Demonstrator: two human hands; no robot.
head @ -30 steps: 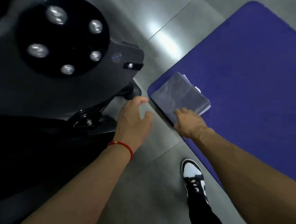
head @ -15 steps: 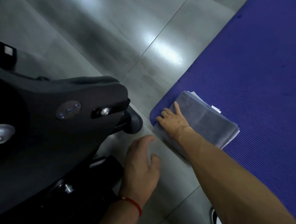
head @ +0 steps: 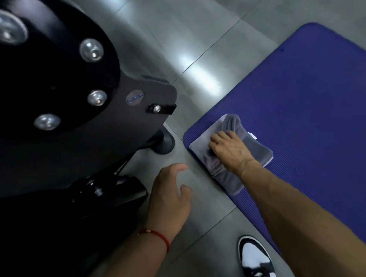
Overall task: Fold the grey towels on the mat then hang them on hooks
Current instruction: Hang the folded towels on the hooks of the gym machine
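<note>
Right hand (head: 228, 149) grips bunched grey towel (head: 230, 160) at near-left corner of ribbed blue mat (head: 312, 116). Left hand (head: 169, 199) loose, fingers spread, holding nothing, over grey tile floor (head: 184, 31) beside black machine base (head: 51, 100).

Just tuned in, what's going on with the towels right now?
The person's right hand is gripping the grey towels stacked at the corner of the blue mat, bunching the top one. The left hand hovers open over the floor beside the black machine. Nothing is hung yet.
</note>
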